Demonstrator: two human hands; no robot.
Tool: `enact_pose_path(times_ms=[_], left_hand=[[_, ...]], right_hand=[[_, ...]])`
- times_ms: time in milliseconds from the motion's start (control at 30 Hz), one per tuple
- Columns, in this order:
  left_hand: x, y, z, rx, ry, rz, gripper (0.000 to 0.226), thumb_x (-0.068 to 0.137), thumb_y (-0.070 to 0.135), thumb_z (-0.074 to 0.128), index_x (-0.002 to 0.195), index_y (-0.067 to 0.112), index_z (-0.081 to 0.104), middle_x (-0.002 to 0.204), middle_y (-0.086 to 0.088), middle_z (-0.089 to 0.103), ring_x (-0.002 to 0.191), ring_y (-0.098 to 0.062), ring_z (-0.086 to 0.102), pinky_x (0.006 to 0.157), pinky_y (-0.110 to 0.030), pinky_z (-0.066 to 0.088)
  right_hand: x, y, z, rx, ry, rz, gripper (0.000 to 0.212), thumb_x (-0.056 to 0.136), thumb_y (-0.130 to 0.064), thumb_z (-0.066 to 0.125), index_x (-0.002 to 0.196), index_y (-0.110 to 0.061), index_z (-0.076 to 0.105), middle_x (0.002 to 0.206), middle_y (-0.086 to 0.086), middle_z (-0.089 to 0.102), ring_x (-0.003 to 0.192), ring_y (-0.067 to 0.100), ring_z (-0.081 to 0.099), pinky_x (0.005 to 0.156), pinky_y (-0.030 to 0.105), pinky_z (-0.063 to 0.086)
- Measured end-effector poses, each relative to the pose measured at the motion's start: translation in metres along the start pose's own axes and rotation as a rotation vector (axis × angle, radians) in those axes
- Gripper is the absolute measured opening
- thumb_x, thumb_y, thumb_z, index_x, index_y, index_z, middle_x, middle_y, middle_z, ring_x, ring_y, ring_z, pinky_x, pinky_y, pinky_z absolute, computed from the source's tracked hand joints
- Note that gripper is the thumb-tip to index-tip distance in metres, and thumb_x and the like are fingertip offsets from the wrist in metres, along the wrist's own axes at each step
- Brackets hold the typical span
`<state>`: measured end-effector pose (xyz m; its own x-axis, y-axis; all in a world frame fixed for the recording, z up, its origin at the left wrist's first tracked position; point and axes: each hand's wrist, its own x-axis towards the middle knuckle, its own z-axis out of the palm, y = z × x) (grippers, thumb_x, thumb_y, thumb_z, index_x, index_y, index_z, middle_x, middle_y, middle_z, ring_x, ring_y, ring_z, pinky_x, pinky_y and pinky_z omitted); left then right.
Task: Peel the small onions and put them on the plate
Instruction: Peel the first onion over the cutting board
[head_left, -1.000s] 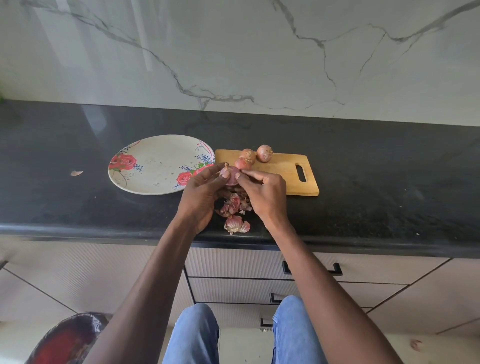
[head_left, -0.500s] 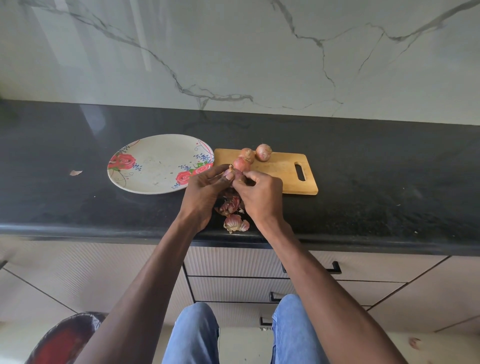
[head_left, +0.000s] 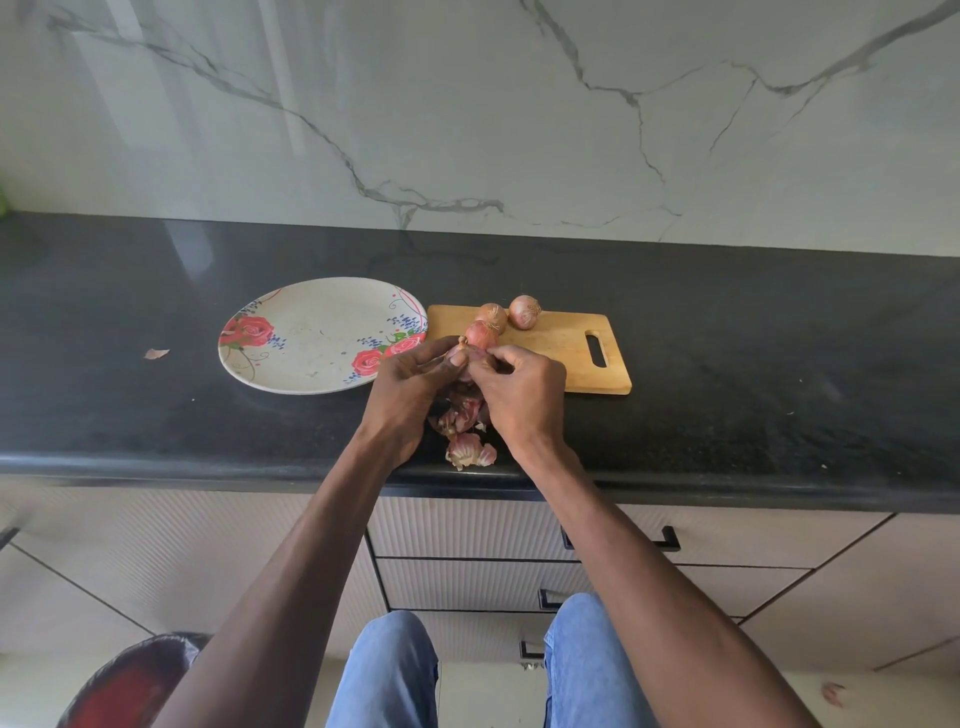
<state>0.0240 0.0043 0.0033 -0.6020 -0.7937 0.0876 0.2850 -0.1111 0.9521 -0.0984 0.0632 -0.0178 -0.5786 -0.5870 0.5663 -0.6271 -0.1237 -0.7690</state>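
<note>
From the head camera I see my left hand (head_left: 410, 384) and right hand (head_left: 522, 389) pinching one small onion (head_left: 470, 357) above papery pink peels (head_left: 467, 447); three unpeeled onions (head_left: 524, 312) sit on the wooden board (head_left: 571, 353); the round floral plate (head_left: 311, 332) lies beside it on the black counter (head_left: 779, 389).
</note>
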Motion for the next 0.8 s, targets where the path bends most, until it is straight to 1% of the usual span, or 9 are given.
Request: enact_pose_path(times_ms=[133,233,333,367,467,500,600,700,800], left_hand=[[0.003,-0.003,-0.004,-0.031,-0.016,-0.023,0.018,0.095,0.010,0.063,0.110,0.009,0.074,0.109,-0.017,0.075,0.099,-0.026,0.072,0.088,-0.037,0.056],[0.003,-0.003,-0.005,-0.056,-0.013,-0.044,0.020,0.094,0.010,0.063,0.111,0.007,0.072,0.107,-0.016,0.075,0.099,-0.025,0.072,0.091,-0.038,0.057],[0.004,-0.002,-0.005,-0.086,-0.014,-0.054,0.029,0.089,0.015,0.065,0.115,0.002,0.067,0.106,-0.016,0.074,0.098,-0.025,0.070,0.096,-0.044,0.054],[0.004,-0.002,-0.005,-0.102,-0.008,-0.060,0.033,0.087,0.016,0.066,0.117,0.001,0.065,0.104,-0.015,0.074,0.096,-0.024,0.070,0.096,-0.044,0.052],[0.004,-0.002,-0.007,-0.134,0.014,-0.076,0.037,0.091,0.013,0.063,0.125,0.000,0.058,0.102,-0.011,0.074,0.093,-0.021,0.070,0.088,-0.036,0.055],[0.004,-0.003,-0.007,-0.133,0.016,-0.077,0.033,0.094,0.011,0.061,0.126,0.000,0.058,0.102,-0.010,0.074,0.092,-0.019,0.070,0.083,-0.032,0.056],[0.007,-0.005,-0.008,-0.098,0.036,-0.076,0.017,0.102,0.007,0.052,0.115,0.005,0.062,0.097,-0.007,0.075,0.086,-0.016,0.069,0.075,-0.027,0.057],[0.007,-0.005,-0.006,-0.074,0.059,-0.073,0.016,0.103,0.008,0.051,0.112,0.007,0.064,0.095,-0.007,0.075,0.081,-0.016,0.069,0.070,-0.025,0.058],[0.006,-0.003,-0.003,-0.067,0.078,-0.071,0.023,0.096,0.014,0.063,0.116,0.004,0.064,0.099,-0.011,0.075,0.089,-0.023,0.069,0.084,-0.036,0.056]], right_hand=[[0.001,-0.011,-0.008,0.068,0.006,0.077,0.013,0.087,-0.020,0.077,0.084,-0.008,0.079,0.067,0.000,0.072,0.060,0.023,0.067,0.052,0.042,0.054],[0.001,-0.014,-0.011,0.118,-0.010,0.154,0.012,0.087,-0.020,0.077,0.088,-0.008,0.080,0.070,0.001,0.074,0.065,0.027,0.069,0.055,0.043,0.056],[0.004,-0.013,-0.012,0.173,-0.024,0.243,0.013,0.090,-0.019,0.074,0.091,-0.007,0.080,0.069,-0.003,0.074,0.061,0.013,0.067,0.056,0.033,0.055],[0.005,-0.011,-0.013,0.195,-0.027,0.269,0.014,0.090,-0.021,0.074,0.089,-0.008,0.080,0.067,0.000,0.073,0.060,0.014,0.066,0.056,0.032,0.053],[0.006,-0.011,-0.013,0.257,-0.041,0.290,0.025,0.090,-0.027,0.075,0.077,-0.005,0.077,0.071,0.017,0.072,0.068,0.039,0.066,0.059,0.044,0.054],[0.006,-0.012,-0.013,0.272,-0.043,0.297,0.027,0.090,-0.027,0.075,0.076,-0.005,0.076,0.072,0.019,0.071,0.069,0.041,0.066,0.060,0.046,0.054],[0.006,-0.013,-0.014,0.283,-0.056,0.323,0.021,0.091,-0.024,0.074,0.077,-0.008,0.078,0.070,0.010,0.073,0.066,0.027,0.069,0.064,0.039,0.057],[0.006,-0.009,-0.012,0.298,-0.084,0.324,0.028,0.089,-0.032,0.074,0.073,-0.009,0.076,0.069,0.015,0.072,0.068,0.037,0.070,0.066,0.050,0.059],[0.005,-0.011,-0.010,0.295,-0.087,0.321,0.034,0.086,-0.041,0.075,0.073,-0.009,0.076,0.070,0.023,0.068,0.062,0.029,0.060,0.060,0.052,0.054]])
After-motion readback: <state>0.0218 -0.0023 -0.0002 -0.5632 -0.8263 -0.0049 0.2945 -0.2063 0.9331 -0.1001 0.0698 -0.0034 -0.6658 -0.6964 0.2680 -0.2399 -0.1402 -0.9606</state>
